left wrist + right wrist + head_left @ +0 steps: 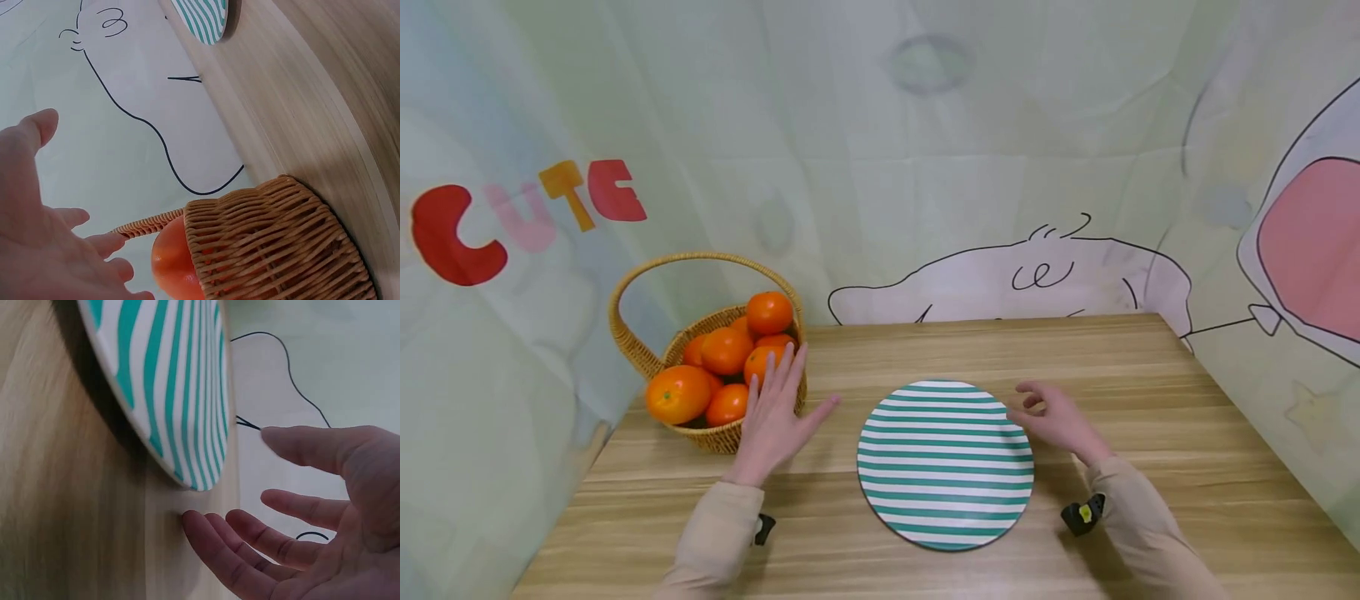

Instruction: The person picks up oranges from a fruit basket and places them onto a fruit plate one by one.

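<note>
A wicker basket (724,437) with a tall looped handle stands at the left of the table, filled with several oranges (727,350). My left hand (775,425) is held at the basket's right front side, fingers straight and spread, with nothing in its grasp. It hides part of the rim and some fruit; whether it touches them I cannot tell. To the right lies a round board (945,467) with green and white stripes. Beside the board's right edge is my right hand (1054,419), its fingers loosely bent around nothing. The right wrist view shows a gap between its fingertips (194,525) and the board.
Everything stands on a wood-grain table (820,542). A pale printed curtain (865,167) with cartoon drawings and coloured letters hangs behind the table and along its sides. Each wrist carries a small black device, such as the one (1082,515) at the right sleeve.
</note>
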The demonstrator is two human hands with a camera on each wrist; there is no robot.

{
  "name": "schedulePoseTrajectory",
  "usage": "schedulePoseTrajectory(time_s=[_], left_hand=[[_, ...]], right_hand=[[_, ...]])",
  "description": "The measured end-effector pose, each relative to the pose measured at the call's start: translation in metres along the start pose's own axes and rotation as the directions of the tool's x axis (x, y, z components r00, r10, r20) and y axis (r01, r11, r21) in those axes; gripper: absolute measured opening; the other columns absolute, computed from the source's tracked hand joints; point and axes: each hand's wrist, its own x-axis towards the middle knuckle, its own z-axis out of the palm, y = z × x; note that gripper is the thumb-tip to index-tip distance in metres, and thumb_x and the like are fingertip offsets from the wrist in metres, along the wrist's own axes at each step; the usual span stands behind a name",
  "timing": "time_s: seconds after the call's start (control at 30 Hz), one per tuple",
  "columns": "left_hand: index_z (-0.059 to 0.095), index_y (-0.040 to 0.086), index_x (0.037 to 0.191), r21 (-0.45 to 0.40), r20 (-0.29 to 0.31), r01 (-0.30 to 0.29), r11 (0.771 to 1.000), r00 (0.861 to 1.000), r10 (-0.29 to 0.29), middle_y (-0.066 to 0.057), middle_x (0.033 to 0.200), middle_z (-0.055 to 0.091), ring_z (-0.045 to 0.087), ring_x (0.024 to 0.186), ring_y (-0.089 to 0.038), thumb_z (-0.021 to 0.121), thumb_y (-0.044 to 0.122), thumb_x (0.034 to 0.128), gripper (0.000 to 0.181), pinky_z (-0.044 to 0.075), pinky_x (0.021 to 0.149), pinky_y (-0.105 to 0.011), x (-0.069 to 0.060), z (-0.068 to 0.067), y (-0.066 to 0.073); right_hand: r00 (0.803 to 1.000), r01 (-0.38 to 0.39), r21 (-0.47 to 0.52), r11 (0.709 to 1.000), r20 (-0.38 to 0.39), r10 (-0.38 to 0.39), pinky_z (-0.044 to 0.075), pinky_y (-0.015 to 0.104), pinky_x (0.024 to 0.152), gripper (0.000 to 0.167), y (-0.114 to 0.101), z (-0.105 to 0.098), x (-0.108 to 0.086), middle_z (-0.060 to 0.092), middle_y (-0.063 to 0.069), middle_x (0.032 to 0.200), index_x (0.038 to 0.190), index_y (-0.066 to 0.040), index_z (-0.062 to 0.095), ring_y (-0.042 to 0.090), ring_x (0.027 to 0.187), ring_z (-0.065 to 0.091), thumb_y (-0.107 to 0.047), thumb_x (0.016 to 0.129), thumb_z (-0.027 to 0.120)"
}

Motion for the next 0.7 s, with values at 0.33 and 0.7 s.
schedulePoseTrajectory(time_s=[0.33,0.7], left_hand=[[0.011,0.02,0.163,0.035,-0.015,0.006,0.999,1.0,-0.005,-0.013,0.171,0.008,-0.003,0.158,-0.039,0.057,0.058,0.0945,0.091,0.0,0.124,-0.063,0.002,-0.009,-0.012],[0.01,0.016,0.163,0.053,-0.007,0.056,0.997,0.998,-0.056,-0.016,0.171,0.005,-0.003,0.157,-0.042,0.054,0.061,0.095,0.093,0.0,0.124,-0.063,0.013,-0.017,-0.022]], right_hand=[[0.996,-0.011,-0.033,0.999,0.085,0.013,0.056,0.038,0.072,0.06,0.001,0.005,0.011,0.066,0.024,0.106,0.135,0.009,0.052,0.027,0.088,0.062,-0.014,0.085,0.078],[0.994,-0.068,0.016,0.998,0.093,0.066,0.052,0.032,0.058,0.035,0.007,0.017,0.015,0.059,0.011,0.082,0.113,-0.001,0.059,0.02,0.07,0.057,-0.014,0.087,0.078]])
